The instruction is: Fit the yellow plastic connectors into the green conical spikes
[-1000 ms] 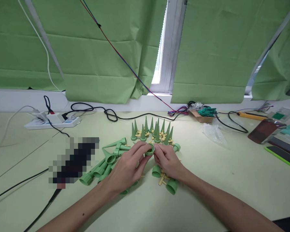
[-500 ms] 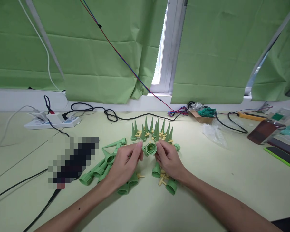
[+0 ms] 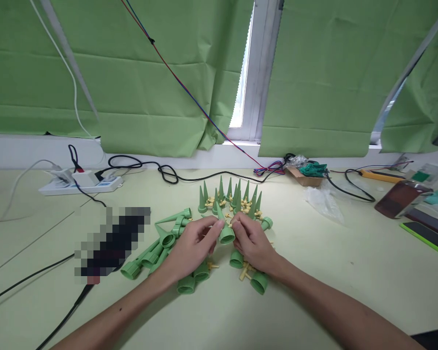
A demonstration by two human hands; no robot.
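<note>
Between my hands, at the middle of the view, is a green cone spike (image 3: pixel 227 235) with its round open end toward me and its tip pointing up and away. My left hand (image 3: pixel 195 243) pinches it from the left. My right hand (image 3: pixel 253 241) is closed at its right side, on a small yellow piece (image 3: pixel 230 224) mostly hidden by the fingers. Behind the hands stand several upright green spikes (image 3: pixel 221 190) with yellow valves (image 3: pixel 244 206) among them. Loose green spikes (image 3: pixel 152 254) lie to the left, and more (image 3: pixel 259 282) lie below my right hand beside yellow valves (image 3: pixel 245 271).
A blurred dark object (image 3: pixel 113 243) with a cable lies at the left. Behind it sits a white power strip (image 3: pixel 82 187). Farther right are a cardboard box (image 3: pixel 304 179), a plastic bag (image 3: pixel 324 204), a brown bottle (image 3: pixel 401 198) and a green-edged phone (image 3: pixel 428 239).
The held green spike has tilted, so its open end now faces lower and its pointed tip shows above my fingers. Both hands have stayed nearly in place.
</note>
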